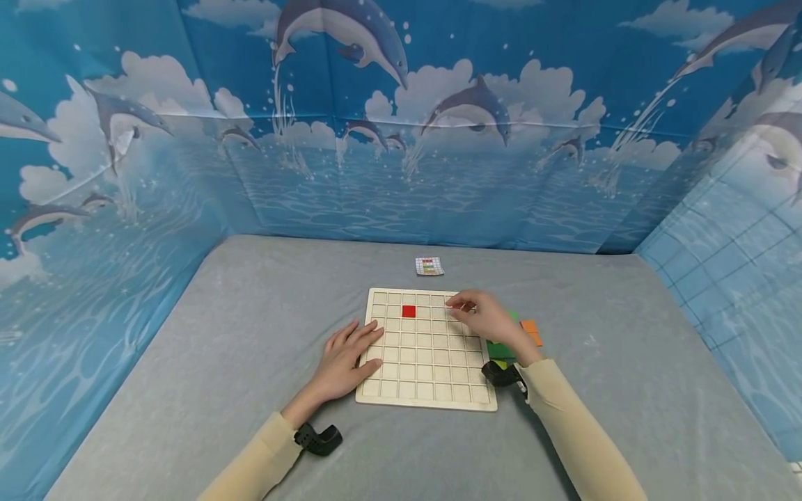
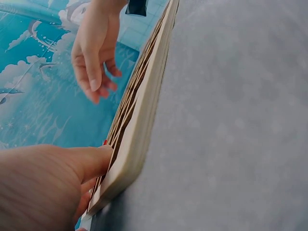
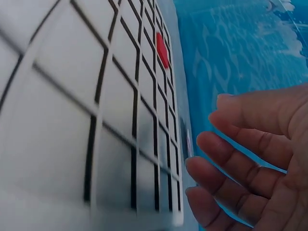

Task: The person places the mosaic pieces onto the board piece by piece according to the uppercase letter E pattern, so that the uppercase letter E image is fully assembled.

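A pale wooden grid board (image 1: 425,390) lies flat on the grey cloth. One red square tile (image 1: 409,311) sits in a cell of its second row from the far side. My left hand (image 1: 341,360) rests on the board's left edge, fingers spread and fairly straight, thumb on the rim in the left wrist view. Over the far right part of the board hovers my right hand (image 1: 491,321). Its fingers (image 3: 216,175) are loosely bent, with nothing visible between them in the right wrist view.
Beyond the board lies a small card (image 1: 429,266) printed with a coloured grid. Green tiles (image 1: 500,351) and orange tiles (image 1: 530,328) lie to the board's right, partly hidden by my right arm. A dolphin-print curtain (image 1: 401,181) surrounds the table.
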The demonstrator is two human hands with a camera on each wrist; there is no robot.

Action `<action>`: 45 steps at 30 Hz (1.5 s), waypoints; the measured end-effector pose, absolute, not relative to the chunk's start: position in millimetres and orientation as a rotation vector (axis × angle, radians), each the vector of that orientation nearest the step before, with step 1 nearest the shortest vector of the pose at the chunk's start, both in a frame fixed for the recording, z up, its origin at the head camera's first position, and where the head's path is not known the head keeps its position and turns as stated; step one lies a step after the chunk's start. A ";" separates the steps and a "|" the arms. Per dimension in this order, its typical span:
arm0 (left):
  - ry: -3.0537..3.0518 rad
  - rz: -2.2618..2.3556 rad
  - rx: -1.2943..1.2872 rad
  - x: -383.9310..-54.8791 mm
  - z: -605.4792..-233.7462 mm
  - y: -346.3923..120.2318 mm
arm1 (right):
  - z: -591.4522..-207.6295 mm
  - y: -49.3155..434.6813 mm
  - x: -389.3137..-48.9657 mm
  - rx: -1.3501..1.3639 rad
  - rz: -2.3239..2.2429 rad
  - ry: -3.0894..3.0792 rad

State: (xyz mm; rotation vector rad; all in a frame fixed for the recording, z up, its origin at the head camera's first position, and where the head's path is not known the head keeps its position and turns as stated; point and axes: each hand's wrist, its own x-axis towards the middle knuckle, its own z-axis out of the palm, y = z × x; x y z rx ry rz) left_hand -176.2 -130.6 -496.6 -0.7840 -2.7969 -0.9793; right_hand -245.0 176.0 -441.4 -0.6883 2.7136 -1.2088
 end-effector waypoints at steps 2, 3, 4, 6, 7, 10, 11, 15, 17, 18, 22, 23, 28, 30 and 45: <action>-2.799 -0.979 -0.784 -176.4 -495.6 -130.9 | -440.1 185.1 -244.0 -0.651 -1.199 2.731; -2.801 -0.980 -0.784 -176.5 -495.2 -131.1 | -439.6 189.2 -243.3 -0.634 -1.187 2.743; -2.804 -0.978 -0.784 -176.5 -494.9 -131.2 | -439.3 192.7 -242.7 -0.618 -1.170 2.757; -2.808 -0.973 -0.783 -176.6 -494.6 -131.6 | -438.7 199.1 -241.8 -0.593 -1.127 2.788; -2.808 -0.974 -0.783 -176.6 -494.3 -131.7 | -438.7 201.8 -241.7 -0.582 -1.104 2.798; -2.807 -0.981 -0.785 -176.6 -493.7 -132.1 | -440.4 208.9 -241.5 -0.544 -1.030 2.830; -2.804 -0.983 -0.785 -176.6 -493.8 -132.2 | -441.0 210.8 -241.6 -0.531 -1.009 2.837; -2.814 -0.979 -0.785 -176.6 -493.3 -132.6 | -444.9 217.0 -241.5 -0.501 -0.932 2.855; -2.821 -0.975 -0.784 -176.8 -493.1 -132.4 | -446.4 219.5 -241.1 -0.492 -0.915 2.858; -2.824 -0.973 -0.784 -176.7 -493.1 -132.4 | -447.2 220.8 -240.8 -0.491 -0.913 2.858; -2.824 -0.968 -0.786 -176.9 -493.3 -132.4 | -449.6 225.6 -240.3 -0.487 -0.932 2.856; -2.822 -0.966 -0.786 -176.9 -493.5 -132.4 | -450.1 226.9 -240.4 -0.484 -0.935 2.856; -2.816 -0.966 -0.784 -177.3 -493.6 -132.2 | -452.7 231.8 -243.3 -0.461 -0.932 2.843; -2.815 -0.966 -0.783 -177.4 -493.9 -132.0 | -453.1 232.8 -244.4 -0.457 -0.934 2.832; -2.812 -0.982 -0.788 -176.6 -492.6 -132.8 | -452.9 229.1 -246.5 -0.318 -0.879 2.853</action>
